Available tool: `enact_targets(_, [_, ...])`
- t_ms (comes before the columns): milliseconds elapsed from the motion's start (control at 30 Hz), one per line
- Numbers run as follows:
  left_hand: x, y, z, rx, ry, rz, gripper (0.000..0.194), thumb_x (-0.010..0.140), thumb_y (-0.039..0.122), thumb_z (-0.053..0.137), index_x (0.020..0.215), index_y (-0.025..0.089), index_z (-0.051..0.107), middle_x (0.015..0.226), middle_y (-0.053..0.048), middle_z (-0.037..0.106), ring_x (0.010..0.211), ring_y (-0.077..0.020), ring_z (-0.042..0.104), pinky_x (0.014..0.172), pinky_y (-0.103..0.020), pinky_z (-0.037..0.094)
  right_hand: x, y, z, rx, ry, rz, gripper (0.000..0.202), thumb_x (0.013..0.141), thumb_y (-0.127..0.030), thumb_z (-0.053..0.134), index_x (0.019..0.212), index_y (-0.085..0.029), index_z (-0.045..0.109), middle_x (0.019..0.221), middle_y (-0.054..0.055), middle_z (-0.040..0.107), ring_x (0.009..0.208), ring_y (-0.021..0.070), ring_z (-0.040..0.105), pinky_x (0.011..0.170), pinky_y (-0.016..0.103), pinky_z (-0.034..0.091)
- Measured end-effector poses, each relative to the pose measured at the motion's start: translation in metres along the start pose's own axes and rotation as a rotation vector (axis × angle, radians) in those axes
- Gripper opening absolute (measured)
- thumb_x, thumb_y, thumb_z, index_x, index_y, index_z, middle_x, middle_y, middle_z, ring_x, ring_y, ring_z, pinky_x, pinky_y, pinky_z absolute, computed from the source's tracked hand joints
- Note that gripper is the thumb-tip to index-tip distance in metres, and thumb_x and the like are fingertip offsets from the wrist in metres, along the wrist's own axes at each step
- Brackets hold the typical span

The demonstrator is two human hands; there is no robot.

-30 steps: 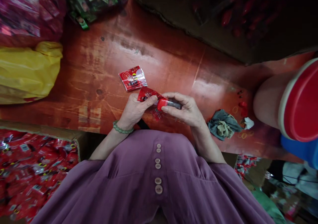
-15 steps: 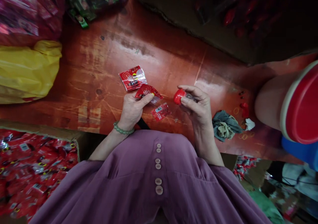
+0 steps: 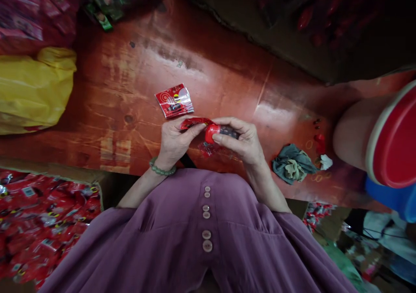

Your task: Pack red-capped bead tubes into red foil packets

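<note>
My left hand [image 3: 178, 139] pinches a red printed plastic packet [image 3: 195, 122], which is bent over its fingers. Between the thumb and fingers of my right hand [image 3: 243, 141] is a small container with a red cap [image 3: 212, 132] and a clear body showing dark contents. Its red end meets the edge of the packet; how far it goes inside, I cannot tell. A stack of flat red packets [image 3: 174, 101] lies on the table just beyond my left hand. Another red packet [image 3: 208, 149] lies below the hands, partly hidden.
A carton of filled red packets [image 3: 45, 223] stands at lower left. A yellow bag [image 3: 35, 93] lies on the orange table [image 3: 130, 80]. Rightward are a crumpled grey-green cloth [image 3: 292, 165], rubber bands and a tub with a red lid [image 3: 398, 141]. A large dark carton [image 3: 286, 54] borders the back.
My right hand has moved left with the red-capped container, bringing it up against the packet. The packet in my left hand is now bent and seen more edge-on.
</note>
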State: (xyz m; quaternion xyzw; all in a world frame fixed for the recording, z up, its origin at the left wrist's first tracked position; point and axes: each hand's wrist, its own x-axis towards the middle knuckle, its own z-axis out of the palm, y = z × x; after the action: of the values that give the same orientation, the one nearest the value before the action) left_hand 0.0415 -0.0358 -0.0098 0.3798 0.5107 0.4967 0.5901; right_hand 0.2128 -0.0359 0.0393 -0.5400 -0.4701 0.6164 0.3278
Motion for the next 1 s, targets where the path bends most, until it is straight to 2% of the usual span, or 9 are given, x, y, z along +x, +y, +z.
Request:
enact_targets(133, [0.000, 0.006, -0.004, -0.015, -0.100, 0.023, 0.008, 0.080, 0.030, 0.076, 0.082, 0.025, 0.081, 0.083, -0.001, 0.078, 0.079, -0.0155, 0.071, 0.081, -0.027, 0.056, -0.004, -0.003, -0.004, -0.012, -0.011, -0.025, 0.027, 0.076, -0.034, 0.083, 0.102, -0.026, 0.079, 0.094, -0.001, 0.078, 0.080, 0.0134, 0.071, 0.075, 0.027, 0.059])
enact_targets(267, [-0.002, 0.003, -0.006, -0.028, -0.169, 0.000, 0.007, 0.079, 0.030, 0.078, 0.082, 0.025, 0.082, 0.091, -0.003, 0.079, 0.087, -0.0181, 0.073, 0.088, -0.030, 0.057, -0.010, -0.005, -0.014, -0.028, -0.025, -0.049, 0.025, 0.073, -0.028, 0.085, 0.098, -0.028, 0.082, 0.093, 0.000, 0.079, 0.078, 0.0139, 0.071, 0.072, 0.027, 0.059])
enact_targets(367, [-0.001, -0.003, -0.006, -0.117, -0.059, -0.056, 0.013, 0.077, 0.036, 0.081, 0.079, 0.023, 0.080, 0.083, -0.001, 0.078, 0.079, -0.0157, 0.073, 0.082, -0.028, 0.059, -0.017, -0.008, -0.027, -0.009, 0.111, -0.077, 0.024, 0.071, -0.029, 0.086, 0.094, -0.030, 0.082, 0.082, -0.001, 0.078, 0.067, 0.0120, 0.067, 0.063, 0.025, 0.056])
enact_targets(433, [0.002, -0.004, -0.005, -0.217, 0.032, -0.122, 0.023, 0.072, 0.042, 0.084, 0.072, 0.020, 0.077, 0.071, 0.000, 0.075, 0.064, -0.0122, 0.069, 0.067, -0.023, 0.058, -0.021, -0.010, -0.035, -0.020, 0.217, -0.117, 0.024, 0.070, -0.030, 0.087, 0.093, -0.030, 0.082, 0.078, -0.002, 0.076, 0.063, 0.0115, 0.064, 0.058, 0.025, 0.054])
enact_targets(500, [0.005, -0.002, -0.003, -0.301, 0.047, -0.204, 0.034, 0.065, 0.046, 0.089, 0.065, 0.017, 0.072, 0.060, 0.001, 0.070, 0.052, -0.0097, 0.065, 0.053, -0.019, 0.052, -0.023, -0.011, -0.038, -0.070, 0.252, -0.142, 0.024, 0.070, -0.030, 0.086, 0.094, -0.029, 0.082, 0.077, -0.002, 0.075, 0.061, 0.0110, 0.062, 0.056, 0.024, 0.052])
enact_targets(600, [0.009, 0.006, 0.001, -0.398, 0.015, -0.317, 0.039, 0.060, 0.046, 0.092, 0.064, 0.015, 0.067, 0.054, 0.003, 0.066, 0.044, -0.0070, 0.060, 0.044, -0.015, 0.046, -0.022, -0.011, -0.032, -0.157, 0.154, -0.145, 0.026, 0.072, -0.029, 0.084, 0.097, -0.025, 0.080, 0.078, -0.002, 0.073, 0.061, 0.0096, 0.060, 0.055, 0.022, 0.050])
enact_targets(800, [0.010, 0.010, 0.002, -0.497, -0.027, -0.479, 0.031, 0.070, 0.036, 0.087, 0.070, 0.015, 0.064, 0.061, 0.004, 0.066, 0.043, -0.0045, 0.056, 0.043, -0.014, 0.046, -0.009, -0.007, -0.011, -0.195, -0.064, -0.155, 0.044, 0.079, -0.026, 0.076, 0.122, -0.022, 0.066, 0.073, -0.005, 0.063, 0.055, 0.0056, 0.051, 0.052, 0.018, 0.045])
enact_targets(1000, [0.009, 0.005, -0.004, -0.561, -0.114, -0.506, 0.039, 0.060, 0.040, 0.093, 0.072, 0.014, 0.067, 0.060, 0.003, 0.067, 0.042, -0.0049, 0.055, 0.041, -0.014, 0.047, 0.001, -0.008, -0.014, -0.307, -0.194, -0.178, 0.054, 0.082, -0.023, 0.074, 0.133, -0.023, 0.057, 0.070, -0.007, 0.059, 0.055, 0.0058, 0.048, 0.050, 0.018, 0.040])
